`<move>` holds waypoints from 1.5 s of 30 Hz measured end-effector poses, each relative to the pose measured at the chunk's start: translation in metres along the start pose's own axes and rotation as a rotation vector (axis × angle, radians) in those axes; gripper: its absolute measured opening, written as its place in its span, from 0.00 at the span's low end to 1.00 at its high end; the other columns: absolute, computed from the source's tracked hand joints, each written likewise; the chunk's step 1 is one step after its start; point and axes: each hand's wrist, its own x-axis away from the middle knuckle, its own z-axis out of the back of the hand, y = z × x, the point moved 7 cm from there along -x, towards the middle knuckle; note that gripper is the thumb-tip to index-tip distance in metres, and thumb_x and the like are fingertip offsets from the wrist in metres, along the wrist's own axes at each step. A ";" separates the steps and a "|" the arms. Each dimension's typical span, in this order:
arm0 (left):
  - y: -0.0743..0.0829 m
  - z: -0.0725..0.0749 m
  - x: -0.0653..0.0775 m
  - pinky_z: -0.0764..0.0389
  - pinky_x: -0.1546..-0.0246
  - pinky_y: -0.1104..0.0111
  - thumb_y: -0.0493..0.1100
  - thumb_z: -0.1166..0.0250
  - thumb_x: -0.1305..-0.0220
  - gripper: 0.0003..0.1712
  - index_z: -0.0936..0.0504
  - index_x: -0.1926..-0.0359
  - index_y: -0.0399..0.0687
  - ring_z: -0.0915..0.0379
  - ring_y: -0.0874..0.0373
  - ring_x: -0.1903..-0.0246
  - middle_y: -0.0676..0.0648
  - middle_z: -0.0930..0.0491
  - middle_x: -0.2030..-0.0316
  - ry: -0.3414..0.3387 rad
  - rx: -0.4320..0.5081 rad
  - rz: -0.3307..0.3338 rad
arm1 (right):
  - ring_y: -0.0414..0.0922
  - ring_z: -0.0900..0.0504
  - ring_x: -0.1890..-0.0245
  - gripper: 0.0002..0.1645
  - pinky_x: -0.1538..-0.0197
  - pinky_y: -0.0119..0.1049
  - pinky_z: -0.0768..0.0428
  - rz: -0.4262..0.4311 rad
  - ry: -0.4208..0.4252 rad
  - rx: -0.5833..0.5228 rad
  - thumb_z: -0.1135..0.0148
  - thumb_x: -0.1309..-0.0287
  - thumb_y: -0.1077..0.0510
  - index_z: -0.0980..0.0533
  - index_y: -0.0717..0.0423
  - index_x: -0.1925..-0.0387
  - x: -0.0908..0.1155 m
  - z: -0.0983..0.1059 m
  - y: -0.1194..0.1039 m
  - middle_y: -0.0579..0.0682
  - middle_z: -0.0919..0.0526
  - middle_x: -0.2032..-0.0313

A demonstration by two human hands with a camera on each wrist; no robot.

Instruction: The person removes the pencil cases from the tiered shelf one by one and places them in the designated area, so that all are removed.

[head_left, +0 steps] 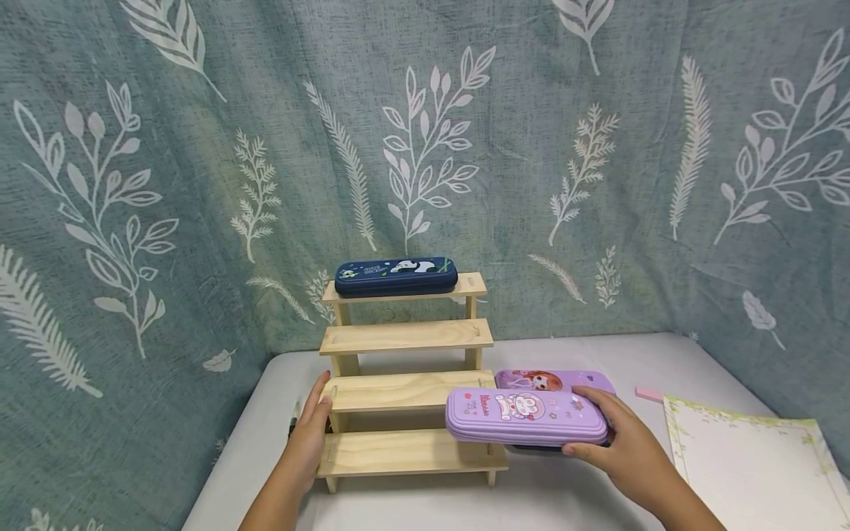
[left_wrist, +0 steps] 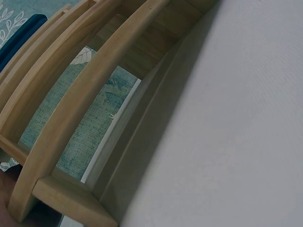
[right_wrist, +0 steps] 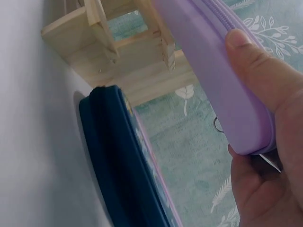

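My right hand (head_left: 627,450) grips a lilac pencil case (head_left: 527,414) with a cartoon print by its right end, thumb on the near side. The case is raised in front of the wooden tiered shelf's (head_left: 415,451) right side. On the left, my left hand (head_left: 307,441) rests against the shelf's left side with fingers fairly straight; only a bit of it shows in the left wrist view. A navy panda pencil case (head_left: 396,276) lies on the top tier. Behind the held case lies a purple pencil case (head_left: 554,380) with a girl print, partly hidden.
A dark blue zipped case (right_wrist: 120,156) lies on the table beside the shelf, mostly hidden in the head view. To the right are a pink eraser-like block (head_left: 648,394) and a leaf-bordered paper (head_left: 750,450). A patterned curtain (head_left: 518,184) hangs behind.
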 end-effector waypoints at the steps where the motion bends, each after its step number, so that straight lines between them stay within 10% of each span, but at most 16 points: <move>1: 0.000 0.000 0.000 0.71 0.28 0.26 0.61 0.63 0.14 0.33 0.58 0.16 0.75 0.82 0.37 0.18 0.46 0.70 0.15 0.001 -0.001 0.000 | 0.55 0.24 0.37 0.55 0.48 0.11 0.31 0.001 0.003 0.008 0.18 0.50 0.42 0.33 0.53 0.25 0.001 0.001 0.002 0.61 0.29 0.29; 13: -0.001 0.001 0.000 0.71 0.29 0.25 0.62 0.63 0.15 0.32 0.58 0.16 0.78 0.82 0.36 0.18 0.46 0.71 0.15 0.001 -0.012 0.003 | 0.64 0.27 0.32 0.58 0.50 0.13 0.32 -0.094 -0.021 0.052 0.21 0.49 0.37 0.36 0.51 0.23 0.014 0.016 0.028 0.69 0.33 0.28; 24: 0.000 0.001 0.001 0.71 0.29 0.24 0.63 0.63 0.15 0.33 0.58 0.16 0.77 0.82 0.35 0.18 0.45 0.71 0.15 0.011 -0.023 0.009 | 0.12 0.37 0.45 0.56 0.51 0.10 0.28 -0.114 -0.007 -0.013 0.21 0.46 0.39 0.37 0.53 0.23 0.022 0.027 0.044 0.68 0.36 0.26; 34: 0.001 0.001 0.001 0.71 0.28 0.25 0.62 0.63 0.15 0.33 0.58 0.16 0.76 0.81 0.36 0.18 0.45 0.69 0.15 0.011 -0.024 0.001 | 0.24 0.31 0.41 0.56 0.55 0.08 0.32 -0.160 -0.006 0.081 0.22 0.44 0.37 0.37 0.55 0.23 0.033 0.037 0.065 0.70 0.35 0.27; 45: -0.001 0.002 -0.001 0.71 0.29 0.24 0.63 0.63 0.15 0.33 0.58 0.16 0.78 0.82 0.36 0.18 0.46 0.71 0.15 -0.001 -0.014 0.004 | 0.12 0.40 0.51 0.51 0.59 0.15 0.33 -0.119 0.037 0.140 0.18 0.47 0.46 0.32 0.58 0.27 0.043 0.040 0.087 0.70 0.24 0.36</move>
